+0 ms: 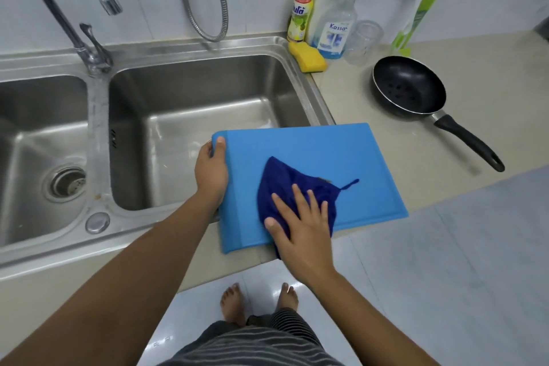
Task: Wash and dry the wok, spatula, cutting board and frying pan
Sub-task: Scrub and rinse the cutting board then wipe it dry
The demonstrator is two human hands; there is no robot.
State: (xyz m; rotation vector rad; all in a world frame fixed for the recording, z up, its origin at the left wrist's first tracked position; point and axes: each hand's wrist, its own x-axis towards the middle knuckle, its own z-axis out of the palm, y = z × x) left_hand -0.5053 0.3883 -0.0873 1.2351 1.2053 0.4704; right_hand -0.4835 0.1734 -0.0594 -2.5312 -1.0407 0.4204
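Left hand is gripping the flat blue plastic cutting board's left edge; right hand, fingers flat, is pressing the dark blue cloth on it.

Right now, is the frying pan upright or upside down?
Upright: the frying pan rests on the counter, its dark inside facing up.

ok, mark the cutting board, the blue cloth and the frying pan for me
cutting board [312, 145], head view, bare top face near far edge
blue cloth [285, 181], head view, upper fold above the fingers
frying pan [407, 89], head view, inside of the bowl
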